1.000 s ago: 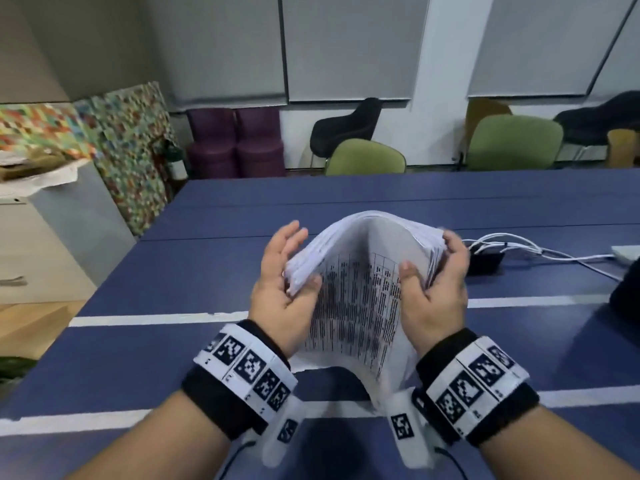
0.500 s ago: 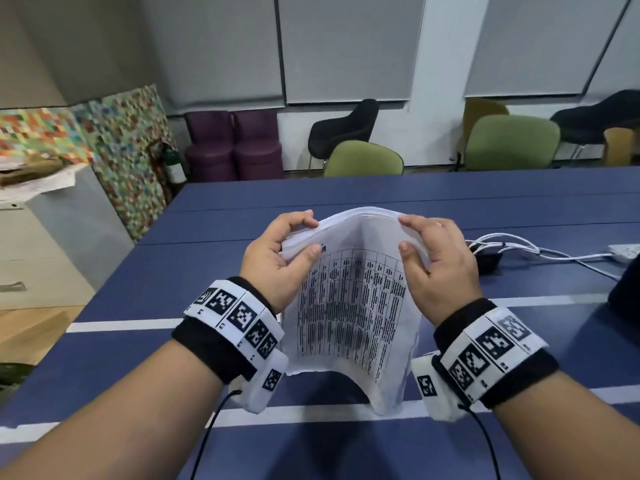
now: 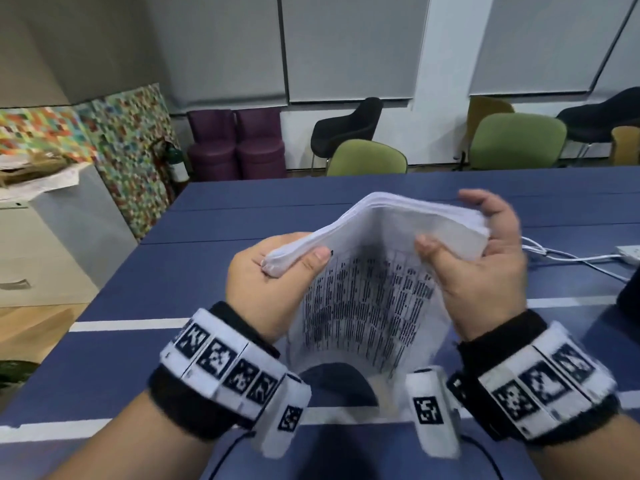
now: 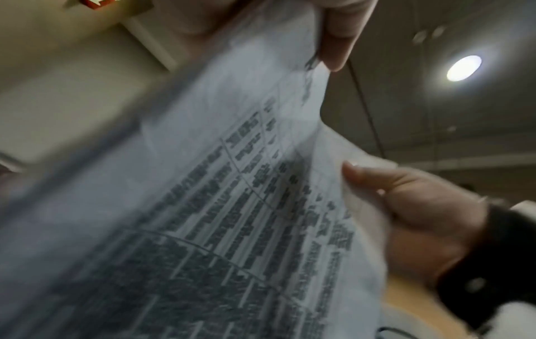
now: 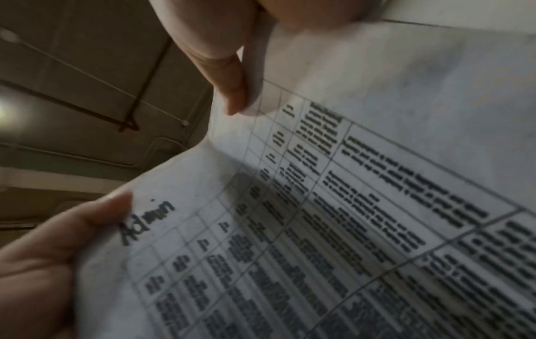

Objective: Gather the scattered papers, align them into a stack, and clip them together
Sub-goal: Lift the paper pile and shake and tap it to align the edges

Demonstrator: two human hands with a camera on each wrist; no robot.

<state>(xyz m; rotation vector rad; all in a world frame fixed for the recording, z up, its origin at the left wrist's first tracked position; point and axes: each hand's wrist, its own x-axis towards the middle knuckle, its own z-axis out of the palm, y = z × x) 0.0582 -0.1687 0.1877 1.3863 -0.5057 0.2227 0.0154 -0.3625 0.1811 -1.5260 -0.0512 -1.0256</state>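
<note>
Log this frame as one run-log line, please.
phase: aligning | paper stack: bowed, upright on blue table | left hand: grips top corner | right hand: grips other corner | clip: not visible

printed text on papers (image 3: 367, 306) blurred, left fingers hidden behind stack

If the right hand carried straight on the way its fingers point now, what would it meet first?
The right hand grips the paper stack, fingers curled leftward over its top edge. Carried on, they would probably press straight into that stack; the left hand lies beyond. Depth is hard to judge from the head view.
</note>
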